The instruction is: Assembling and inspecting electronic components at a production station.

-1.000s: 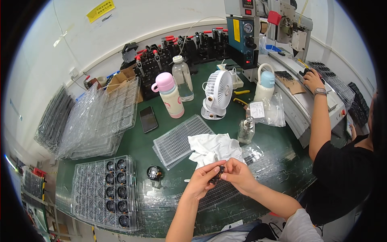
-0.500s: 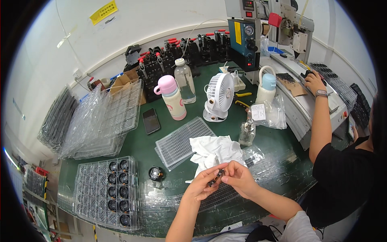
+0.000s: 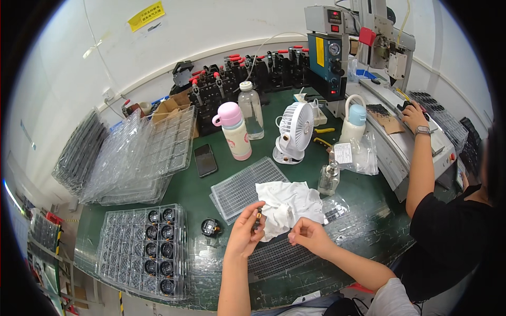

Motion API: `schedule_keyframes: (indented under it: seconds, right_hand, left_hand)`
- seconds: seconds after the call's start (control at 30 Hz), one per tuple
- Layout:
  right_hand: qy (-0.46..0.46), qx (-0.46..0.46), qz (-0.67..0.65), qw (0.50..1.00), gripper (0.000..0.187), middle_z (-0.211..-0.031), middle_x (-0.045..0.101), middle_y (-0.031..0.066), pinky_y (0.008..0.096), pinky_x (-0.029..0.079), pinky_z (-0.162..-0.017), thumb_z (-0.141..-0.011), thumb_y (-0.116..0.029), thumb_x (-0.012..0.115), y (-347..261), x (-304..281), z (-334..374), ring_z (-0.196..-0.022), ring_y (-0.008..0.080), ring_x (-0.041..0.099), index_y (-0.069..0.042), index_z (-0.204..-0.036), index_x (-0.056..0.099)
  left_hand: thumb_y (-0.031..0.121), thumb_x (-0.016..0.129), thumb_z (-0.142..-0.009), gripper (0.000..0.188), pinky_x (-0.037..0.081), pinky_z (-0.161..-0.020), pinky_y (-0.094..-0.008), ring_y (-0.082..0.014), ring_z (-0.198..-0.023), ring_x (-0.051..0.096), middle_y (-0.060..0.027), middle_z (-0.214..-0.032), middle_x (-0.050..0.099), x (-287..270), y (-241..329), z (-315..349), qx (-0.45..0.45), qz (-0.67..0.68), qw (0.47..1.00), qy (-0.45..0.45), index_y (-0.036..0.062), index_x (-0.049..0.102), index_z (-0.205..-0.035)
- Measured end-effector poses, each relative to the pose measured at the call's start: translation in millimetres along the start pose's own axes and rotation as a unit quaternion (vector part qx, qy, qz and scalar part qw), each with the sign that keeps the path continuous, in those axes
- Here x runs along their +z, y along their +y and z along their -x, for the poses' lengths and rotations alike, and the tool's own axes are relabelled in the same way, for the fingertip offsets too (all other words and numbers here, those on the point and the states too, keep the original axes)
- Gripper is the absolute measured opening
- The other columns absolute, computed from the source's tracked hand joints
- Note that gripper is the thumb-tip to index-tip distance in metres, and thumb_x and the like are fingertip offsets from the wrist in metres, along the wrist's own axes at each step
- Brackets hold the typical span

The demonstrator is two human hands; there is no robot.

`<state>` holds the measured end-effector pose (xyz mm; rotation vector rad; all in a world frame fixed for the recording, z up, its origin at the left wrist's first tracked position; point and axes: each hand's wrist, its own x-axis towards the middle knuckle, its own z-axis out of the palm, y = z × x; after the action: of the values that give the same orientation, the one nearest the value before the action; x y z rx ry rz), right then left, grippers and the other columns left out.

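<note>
My left hand (image 3: 243, 233) is closed on a small dark part (image 3: 258, 218) with a gold-coloured patch, held upright between thumb and fingers. To its right, my right hand (image 3: 312, 238) is apart from it, thumb and fingertips pinched together; whatever they hold is too small to make out. Just beyond both hands lies a crumpled white cloth (image 3: 287, 205). Beneath the right hand is a dark gridded sheet (image 3: 279, 258) of small pieces. A round black component (image 3: 211, 227) sits on the green table (image 3: 211, 279) left of my left hand.
A clear tray (image 3: 124, 247) with several round black parts stands at left, stacked trays (image 3: 153, 142) behind it. A phone (image 3: 205, 160), pink-capped bottle (image 3: 235, 137), white fan (image 3: 295, 131) and glass bottle (image 3: 329, 179) stand farther back. A co-worker's arm (image 3: 421, 158) reaches over a machine at right.
My hands have parted: the left moved left with the small dark part, and the right let go of it and drew slightly down. The whole view has shifted a little.
</note>
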<state>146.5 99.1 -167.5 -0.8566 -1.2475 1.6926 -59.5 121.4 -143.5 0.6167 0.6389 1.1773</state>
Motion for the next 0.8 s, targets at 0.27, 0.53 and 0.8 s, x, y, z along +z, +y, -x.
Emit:
schedule_keyframes:
  seconds: [0.27,0.53,0.8]
  right_hand:
    - [0.029,-0.015,0.018,0.999,0.02,-0.077,0.057,0.0024,0.0227,0.049,-0.067,-0.086,-0.011,0.065,-0.1,-3.4,-2.2,-0.072,0.0093,0.058,-0.005,-0.081,0.047]
    - [0.025,-0.005,0.022,0.999,0.017,-0.077,0.058,0.0044,0.0248,0.048,-0.068,-0.085,-0.006,0.063,-1.7,-0.4,-1.1,-0.073,0.0116,0.058,-0.006,-0.082,0.047]
    - [0.078,-0.127,0.109,0.983,0.018,-0.092,0.057,0.0052,0.0263,0.047,-0.074,-0.082,-0.006,0.065,-11.3,2.7,4.7,-0.083,0.0118,0.056,-0.003,-0.092,0.051]
  left_hand:
    - [0.02,0.045,-0.092,0.034,0.027,-0.044,-0.0171,-0.0077,-0.06,0.034,-0.0033,-0.079,0.044,3.0,7.9,1.2,-0.016,0.08,0.996,-0.032,0.0034,0.047,-0.121]
    - [0.021,0.055,-0.082,0.046,0.025,-0.044,-0.0138,-0.0055,-0.06,0.03,-0.0019,-0.08,0.037,7.1,5.4,6.9,0.001,0.092,0.989,-0.115,0.0003,0.044,-0.122]
    - [0.024,0.052,-0.083,0.038,0.019,-0.038,-0.0123,-0.0025,-0.054,0.025,0.0026,-0.071,0.034,21.4,-7.8,6.3,-0.095,0.068,0.988,-0.098,-0.0008,0.052,-0.112]
